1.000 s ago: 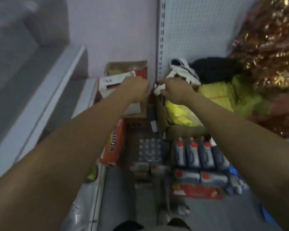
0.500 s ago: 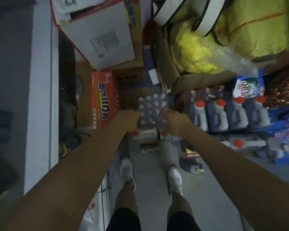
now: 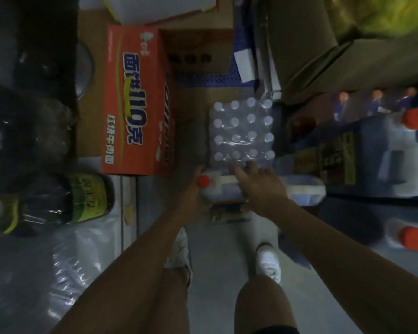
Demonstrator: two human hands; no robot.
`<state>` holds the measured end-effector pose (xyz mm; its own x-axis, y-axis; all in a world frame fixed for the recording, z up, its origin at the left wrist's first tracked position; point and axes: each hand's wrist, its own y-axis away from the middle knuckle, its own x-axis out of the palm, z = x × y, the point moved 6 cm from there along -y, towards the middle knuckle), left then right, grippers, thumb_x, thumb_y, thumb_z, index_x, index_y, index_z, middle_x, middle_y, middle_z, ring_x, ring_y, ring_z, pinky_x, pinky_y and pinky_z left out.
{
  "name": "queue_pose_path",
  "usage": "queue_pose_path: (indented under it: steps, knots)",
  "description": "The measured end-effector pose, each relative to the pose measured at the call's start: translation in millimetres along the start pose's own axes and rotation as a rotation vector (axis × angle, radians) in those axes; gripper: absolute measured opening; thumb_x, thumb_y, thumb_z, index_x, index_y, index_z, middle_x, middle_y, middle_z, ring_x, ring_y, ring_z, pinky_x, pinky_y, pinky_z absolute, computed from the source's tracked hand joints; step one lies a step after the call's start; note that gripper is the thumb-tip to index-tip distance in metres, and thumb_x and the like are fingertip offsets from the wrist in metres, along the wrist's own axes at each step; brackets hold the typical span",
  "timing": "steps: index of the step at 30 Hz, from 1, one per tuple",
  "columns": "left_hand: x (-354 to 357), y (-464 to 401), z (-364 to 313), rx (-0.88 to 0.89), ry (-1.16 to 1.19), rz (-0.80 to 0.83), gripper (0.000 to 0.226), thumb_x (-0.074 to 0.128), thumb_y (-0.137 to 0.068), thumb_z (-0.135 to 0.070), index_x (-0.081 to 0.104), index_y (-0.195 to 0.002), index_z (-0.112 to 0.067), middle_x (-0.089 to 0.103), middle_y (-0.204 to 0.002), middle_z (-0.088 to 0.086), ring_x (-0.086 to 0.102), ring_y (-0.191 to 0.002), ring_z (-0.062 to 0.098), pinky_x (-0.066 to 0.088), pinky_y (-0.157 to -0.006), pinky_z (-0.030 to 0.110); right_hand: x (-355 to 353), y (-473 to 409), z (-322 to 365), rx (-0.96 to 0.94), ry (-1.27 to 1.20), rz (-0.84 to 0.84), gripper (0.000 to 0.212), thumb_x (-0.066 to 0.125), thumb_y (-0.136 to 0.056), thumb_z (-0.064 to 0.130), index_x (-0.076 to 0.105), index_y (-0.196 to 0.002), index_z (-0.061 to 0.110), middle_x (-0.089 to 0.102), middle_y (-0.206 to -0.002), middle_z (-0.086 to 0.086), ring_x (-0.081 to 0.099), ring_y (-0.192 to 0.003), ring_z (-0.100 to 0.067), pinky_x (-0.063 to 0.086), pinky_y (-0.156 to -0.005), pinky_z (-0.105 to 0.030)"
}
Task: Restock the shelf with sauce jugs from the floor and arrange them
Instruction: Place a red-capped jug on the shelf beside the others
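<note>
Just below the middle of the frame the person bends over a white plastic sauce jug with a red screw cap point(image 3: 223, 186) that lies on its side on the grey floor point(image 3: 217, 251), cap pointing toward the left edge of the picture. The left hand point(image 3: 193, 196) sits at the cap end, fingers wrapped under the neck as far as I can make out, though the blur hides the fingertips. The right hand point(image 3: 261, 186) lies over the jug's body with fingers spread forward and curling onto it, so both hands seem to have hold of this one jug.

This looks to me like the pick-up step: a jug being gathered off the floor before it goes to the shelf. Directly above the hands stands a shrink-wrapped pack of small clear bottles with pale caps point(image 3: 243, 131), touching or just beside the jug. To its left stands an orange cardboard carton with blue lettering point(image 3: 133, 100). More white red-capped jugs point(image 3: 396, 150) stand on the right side of the frame, already shelved as far as I can tell, and another point(image 3: 410, 237) lies lower right.

The next move, I reckon, calls for lifting the jug clear of the bottle pack, turning it upright with cap on top, then swinging it right toward the standing jugs. A lying jug held by both ends may be heavy and slosh, so a firm two-handed grip matters.
</note>
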<state>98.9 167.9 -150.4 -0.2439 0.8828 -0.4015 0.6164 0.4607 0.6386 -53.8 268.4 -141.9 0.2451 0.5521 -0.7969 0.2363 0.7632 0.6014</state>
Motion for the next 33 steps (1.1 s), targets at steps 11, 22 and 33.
queue_pose_path:
  steps: [11,22,33]
  knots:
    - [-81.1,18.1,-55.0,0.136,-0.013,-0.109,0.091,0.091,-0.063,-0.023,0.044,-0.139,-0.009,0.053,-0.119,-0.006,0.052,-0.105,0.005,0.044,-0.084,0.023,-107.6,13.2,-0.2,-0.102,-0.205,-0.143,0.078,0.081,-0.076,0.045,0.039,-0.136,0.017,0.050,-0.131,-0.012,0.062,-0.102,-0.040,0.043,-0.070,-0.039]
    - [-337.9,276.9,-385.5,0.551,0.087,-0.537,0.089,0.092,-0.054,-0.053,0.048,-0.125,-0.021,0.060,-0.123,0.002,0.063,-0.108,0.017,0.057,-0.085,0.040,-546.4,210.4,-5.3,-0.397,-0.486,-0.488,0.107,0.098,-0.062,0.038,0.030,-0.145,0.031,0.056,-0.134,-0.002,0.062,-0.117,-0.030,0.054,-0.090,-0.044]
    - [-489.9,710.8,-592.9,0.933,0.577,-1.140,0.081,0.088,-0.058,-0.038,0.058,-0.129,-0.011,0.072,-0.123,0.014,0.071,-0.104,0.023,0.057,-0.097,0.046,-854.0,533.3,163.0,-1.209,-1.142,-0.896,0.107,0.091,-0.077,0.018,0.022,-0.158,0.026,0.049,-0.149,0.007,0.061,-0.129,-0.013,0.057,-0.100,-0.044]
